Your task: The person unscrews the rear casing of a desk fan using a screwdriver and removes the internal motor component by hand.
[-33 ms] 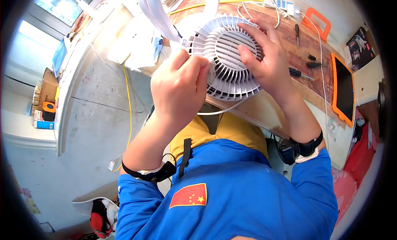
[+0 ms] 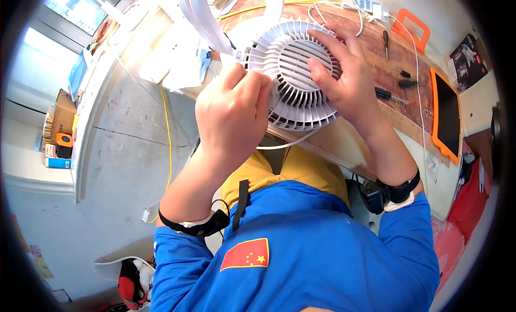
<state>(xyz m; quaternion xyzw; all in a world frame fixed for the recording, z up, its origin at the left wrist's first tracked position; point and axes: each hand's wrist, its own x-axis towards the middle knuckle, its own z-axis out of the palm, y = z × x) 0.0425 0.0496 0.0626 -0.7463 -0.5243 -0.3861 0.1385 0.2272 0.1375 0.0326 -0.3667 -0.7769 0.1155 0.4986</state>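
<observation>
A white fan [image 2: 303, 110] with a round slatted grille sits at the table's near edge, its curved white stand [image 2: 201, 19] rising at the upper left. My right hand [image 2: 349, 70] grips the fan's right side, with thumb and fingers spread over the grille. At the grille's left edge, my left hand [image 2: 231, 107] is closed in a pinch. Beside its fingertips shows a bit of a crumpled whitish cloth-like piece [image 2: 273, 94]; most of it is hidden by the hand. A white cord [image 2: 285, 147] runs below the fan.
Several screwdrivers [image 2: 386, 45] lie on the brown tabletop at the right, near an orange-framed tablet [image 2: 446, 115]. A power strip [image 2: 365, 5] and an orange handle-like frame [image 2: 416, 27] are at the back. A yellow cable [image 2: 167, 129] hangs at the left.
</observation>
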